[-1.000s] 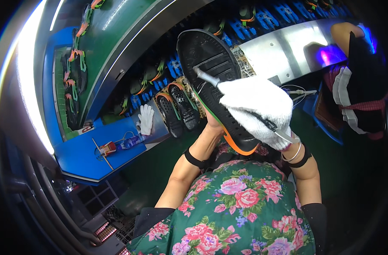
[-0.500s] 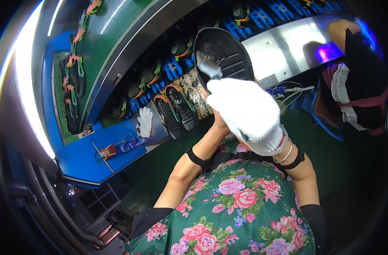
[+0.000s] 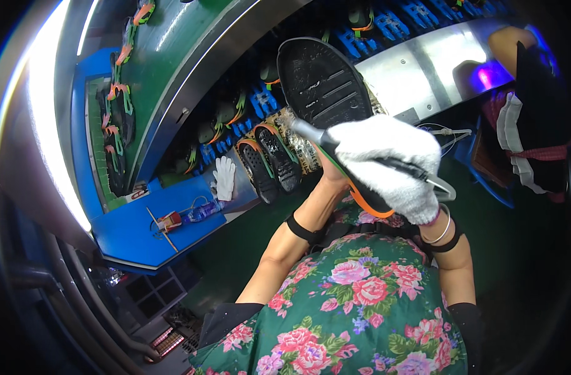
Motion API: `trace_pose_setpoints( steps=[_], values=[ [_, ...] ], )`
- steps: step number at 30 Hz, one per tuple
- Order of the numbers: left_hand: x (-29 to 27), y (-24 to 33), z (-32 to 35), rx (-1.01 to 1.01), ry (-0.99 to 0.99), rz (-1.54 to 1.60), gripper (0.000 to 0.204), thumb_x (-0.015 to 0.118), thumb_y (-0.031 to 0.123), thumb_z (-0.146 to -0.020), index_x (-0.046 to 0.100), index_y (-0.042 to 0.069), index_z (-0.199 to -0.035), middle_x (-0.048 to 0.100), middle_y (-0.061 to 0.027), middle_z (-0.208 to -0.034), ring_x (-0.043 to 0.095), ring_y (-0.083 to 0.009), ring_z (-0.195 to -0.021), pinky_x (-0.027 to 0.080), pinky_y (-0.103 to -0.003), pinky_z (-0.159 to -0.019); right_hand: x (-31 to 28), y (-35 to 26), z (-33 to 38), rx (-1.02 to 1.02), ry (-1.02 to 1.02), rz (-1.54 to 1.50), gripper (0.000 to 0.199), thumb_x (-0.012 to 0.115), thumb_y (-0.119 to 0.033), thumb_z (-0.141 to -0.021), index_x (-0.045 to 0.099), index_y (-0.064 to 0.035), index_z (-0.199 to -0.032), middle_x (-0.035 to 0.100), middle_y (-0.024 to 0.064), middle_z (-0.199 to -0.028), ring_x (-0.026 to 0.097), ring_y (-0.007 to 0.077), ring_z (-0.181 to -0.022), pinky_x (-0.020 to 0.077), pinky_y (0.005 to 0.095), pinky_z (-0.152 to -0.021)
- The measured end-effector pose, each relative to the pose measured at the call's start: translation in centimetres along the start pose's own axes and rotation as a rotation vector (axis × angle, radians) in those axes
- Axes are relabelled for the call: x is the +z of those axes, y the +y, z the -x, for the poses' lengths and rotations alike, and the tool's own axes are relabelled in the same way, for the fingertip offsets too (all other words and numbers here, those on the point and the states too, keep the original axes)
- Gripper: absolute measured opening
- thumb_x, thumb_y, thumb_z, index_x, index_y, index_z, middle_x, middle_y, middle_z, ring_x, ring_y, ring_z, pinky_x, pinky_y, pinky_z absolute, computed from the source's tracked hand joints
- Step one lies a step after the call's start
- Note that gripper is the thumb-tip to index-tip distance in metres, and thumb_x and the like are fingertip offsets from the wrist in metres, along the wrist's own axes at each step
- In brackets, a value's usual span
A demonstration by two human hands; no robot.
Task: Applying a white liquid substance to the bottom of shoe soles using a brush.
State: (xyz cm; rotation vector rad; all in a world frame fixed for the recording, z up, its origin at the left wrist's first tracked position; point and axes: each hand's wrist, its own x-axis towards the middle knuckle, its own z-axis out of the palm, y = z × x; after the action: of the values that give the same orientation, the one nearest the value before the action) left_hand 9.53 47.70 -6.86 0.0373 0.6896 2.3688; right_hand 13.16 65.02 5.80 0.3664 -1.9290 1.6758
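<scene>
Looking down at a dim factory line, a blue workbench (image 3: 141,240) is seen at lower left of the frame, with a spare white glove (image 3: 223,177) and a small red tool (image 3: 168,221) lying on it. A green conveyor (image 3: 166,56) curves across the upper left, carrying orange-trimmed shoe parts, and a shiny metal panel (image 3: 423,65) sits at upper right. Two black soles (image 3: 270,164) are laid side by side on a patterned mat near centre.

A black shoe sole (image 3: 326,94) with an orange edge is held up in the centre of the frame, tread facing the camera. Its long axis runs diagonally, one end pointing to the upper left and the other down to the lower right.

The left hand (image 3: 332,172) is mostly hidden behind the sole, so its grip can't be made out. The right hand (image 3: 391,165), in a white glove, is closed round a thin brush-like tool (image 3: 310,132), whose tip is pressed against the sole.
</scene>
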Motion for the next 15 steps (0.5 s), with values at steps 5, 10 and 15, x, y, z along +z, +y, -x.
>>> trace_pose_setpoints(
  steps=[5,10,15],
  values=[
    [0.2,0.3,0.1,-0.025,0.019,0.038,0.103,0.025,0.088,-0.093,0.044,0.007,-0.153,0.063,-0.0139,-0.133,0.065,-0.0270,-0.118,0.050,-0.045,-0.108,-0.4,0.1,0.5,-0.073,-0.035,0.180,0.035,0.076,-0.003,-0.081,0.077,-0.0047,-0.115,0.077,0.0125,-0.111,0.074,0.0298,-0.099,0.0587,0.0402,-0.089],
    [-1.1,0.5,0.4,-0.054,-0.159,0.196,0.106,0.027,0.091,-0.090,0.045,0.007,-0.153,0.062,-0.0143,-0.136,0.064,-0.0274,-0.120,0.050,-0.044,-0.109,-0.7,0.4,0.4,0.078,-0.060,-0.151,0.029,0.079,-0.004,-0.079,0.080,-0.0055,-0.107,0.079,0.0115,-0.106,0.075,0.0286,-0.094,0.0597,0.0393,-0.085],
    [3.6,2.2,-0.8,-0.145,0.171,0.301,0.121,0.032,0.101,-0.078,0.050,0.003,-0.147,0.064,-0.0181,-0.132,0.065,-0.0320,-0.118,0.052,-0.046,-0.105,-1.0,-0.2,1.3,-0.004,-0.132,0.069,0.032,0.071,-0.001,-0.088,0.076,-0.0047,-0.119,0.076,0.0129,-0.118,0.073,0.0288,-0.107,0.0549,0.0422,-0.098]
  ],
)
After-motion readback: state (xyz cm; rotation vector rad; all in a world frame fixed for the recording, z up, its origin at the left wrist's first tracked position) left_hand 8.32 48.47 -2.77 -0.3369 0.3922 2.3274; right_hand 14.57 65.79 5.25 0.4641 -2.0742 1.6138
